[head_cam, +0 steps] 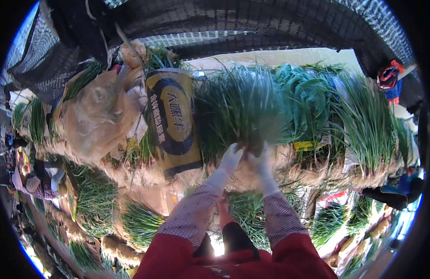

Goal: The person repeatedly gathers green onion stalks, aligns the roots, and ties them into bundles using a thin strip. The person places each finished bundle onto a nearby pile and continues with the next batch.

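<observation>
A bunch of long, thin green leafy plants, likely onion or chive seedlings (pixel 241 101), fans away from me with its stem bases towards me. At those bases my left hand (pixel 231 159), in a white glove, grips the stems from the left. My right hand (pixel 262 162), also gloved in white, closes on the same bases from the right; motion blurs its fingers. The leaves near it are smeared too. Beneath both hands runs a band of pale, fibrous roots (pixel 216 174). Checked sleeves cover my forearms.
Left of the bunch lies a yellow-and-black printed sack (pixel 174 120), beyond it a clear plastic bag (pixel 96 115). To the right are a green mesh bag (pixel 302 101) and more upright plants (pixel 368 122). Dark shade netting (pixel 218 24) hangs behind. People are at both sides.
</observation>
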Action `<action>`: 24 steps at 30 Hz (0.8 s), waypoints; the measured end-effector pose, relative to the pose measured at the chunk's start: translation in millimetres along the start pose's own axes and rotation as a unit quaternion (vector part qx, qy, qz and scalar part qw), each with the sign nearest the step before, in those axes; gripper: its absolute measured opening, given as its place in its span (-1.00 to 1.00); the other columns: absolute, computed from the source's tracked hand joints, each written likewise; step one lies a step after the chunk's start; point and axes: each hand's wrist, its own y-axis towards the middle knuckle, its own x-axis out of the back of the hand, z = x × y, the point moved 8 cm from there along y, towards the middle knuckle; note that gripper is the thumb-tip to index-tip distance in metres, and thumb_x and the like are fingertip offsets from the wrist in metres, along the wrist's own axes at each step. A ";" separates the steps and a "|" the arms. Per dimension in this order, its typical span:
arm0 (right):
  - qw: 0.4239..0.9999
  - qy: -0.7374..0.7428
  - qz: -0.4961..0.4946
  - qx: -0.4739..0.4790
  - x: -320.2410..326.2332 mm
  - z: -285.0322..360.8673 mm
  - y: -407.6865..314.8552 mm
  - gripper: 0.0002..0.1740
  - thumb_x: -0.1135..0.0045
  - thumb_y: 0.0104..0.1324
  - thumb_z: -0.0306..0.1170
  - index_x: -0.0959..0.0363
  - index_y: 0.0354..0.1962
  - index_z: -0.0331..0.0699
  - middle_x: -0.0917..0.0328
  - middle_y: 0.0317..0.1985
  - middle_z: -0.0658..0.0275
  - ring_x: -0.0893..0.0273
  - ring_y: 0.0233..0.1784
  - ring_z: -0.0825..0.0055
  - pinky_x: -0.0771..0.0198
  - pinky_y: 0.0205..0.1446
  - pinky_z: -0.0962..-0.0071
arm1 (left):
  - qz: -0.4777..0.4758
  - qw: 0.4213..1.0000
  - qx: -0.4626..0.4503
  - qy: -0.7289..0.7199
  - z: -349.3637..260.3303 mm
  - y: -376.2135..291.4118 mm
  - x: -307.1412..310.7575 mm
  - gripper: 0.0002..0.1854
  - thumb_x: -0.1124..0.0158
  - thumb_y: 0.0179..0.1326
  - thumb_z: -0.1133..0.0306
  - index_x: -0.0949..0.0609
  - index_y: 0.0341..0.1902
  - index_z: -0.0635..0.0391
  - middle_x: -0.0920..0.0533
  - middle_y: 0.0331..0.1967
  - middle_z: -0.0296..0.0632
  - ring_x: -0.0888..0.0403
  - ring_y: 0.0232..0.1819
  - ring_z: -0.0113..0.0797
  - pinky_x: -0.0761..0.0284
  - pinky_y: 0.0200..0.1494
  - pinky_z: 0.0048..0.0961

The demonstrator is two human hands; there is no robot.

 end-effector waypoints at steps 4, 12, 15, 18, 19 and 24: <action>0.878 0.449 0.119 -0.116 -52.6 -46.1 -6.0 -0.32 -0.14 0.13 -0.70 -0.15 0.21 -0.33 -0.49 0.01 0.24 -0.46 0.04 0.51 -0.41 0.10 0.50 | 0.005 0.997 0.064 0.030 -12.2 24.1 -7.6 -0.57 -0.17 0.27 0.33 -0.44 0.15 0.29 -0.60 -0.13 -0.13 -0.57 -0.13 -0.32 -0.49 -0.06 -0.40; 0.886 0.436 0.027 -0.153 118.7 -65.1 7.8 -0.42 -0.03 0.15 -0.66 -0.23 0.17 -0.34 -0.46 0.09 0.14 -0.43 0.11 0.45 -0.48 0.13 0.48 | 0.139 0.979 0.139 -0.058 -110.0 -54.0 -90.7 -0.47 -0.22 0.29 0.10 -0.44 0.15 0.27 -0.57 0.00 -0.17 -0.55 -0.05 -0.37 -0.45 0.05 -0.49; 0.995 -0.027 -0.095 -0.008 155.9 -60.6 29.2 -0.59 -0.02 0.21 -0.62 -0.32 0.05 -0.34 -0.53 -0.02 0.15 -0.49 0.00 0.49 -0.54 0.03 0.51 | 0.218 0.961 0.166 -0.048 -40.7 -33.3 -77.6 -0.51 -0.05 0.38 0.05 -0.51 0.05 0.30 -0.62 -0.23 -0.21 -0.54 -0.25 -0.37 -0.46 -0.13 -0.47; 0.987 -0.024 -0.156 0.042 176.5 -19.3 5.7 -0.63 -0.02 0.24 -0.62 -0.35 0.03 -0.33 -0.52 -0.03 0.12 -0.54 -0.13 0.44 -0.54 0.03 0.47 | 0.190 0.968 0.125 0.106 -47.6 -40.9 -43.6 -0.52 0.01 0.39 0.02 -0.59 -0.21 0.27 -0.60 -0.47 -0.20 -0.54 -0.43 -0.39 -0.48 -0.29 -0.38; 0.979 -0.014 -0.175 0.104 161.2 -24.6 -5.9 -0.64 -0.10 0.27 -0.52 -0.37 0.03 -0.35 -0.52 -0.01 0.11 -0.55 -0.16 0.45 -0.53 0.01 0.47 | 0.206 0.960 0.138 0.132 -61.9 -49.6 -39.8 -0.54 0.02 0.41 0.04 -0.58 -0.26 0.26 -0.61 -0.47 -0.18 -0.55 -0.44 -0.41 -0.49 -0.31 -0.42; 0.779 0.527 0.299 -0.161 21.4 53.7 -36.1 -0.10 -0.18 0.23 0.03 -0.07 0.35 -0.31 -0.24 0.29 0.06 -0.37 0.15 0.40 -0.23 0.29 0.33 | 0.400 0.882 0.232 -0.090 -112.2 -123.2 -44.4 -0.49 0.13 0.46 0.05 -0.57 -0.35 0.25 -0.61 -0.48 -0.09 -0.57 -0.52 -0.36 -0.48 -0.42 -0.51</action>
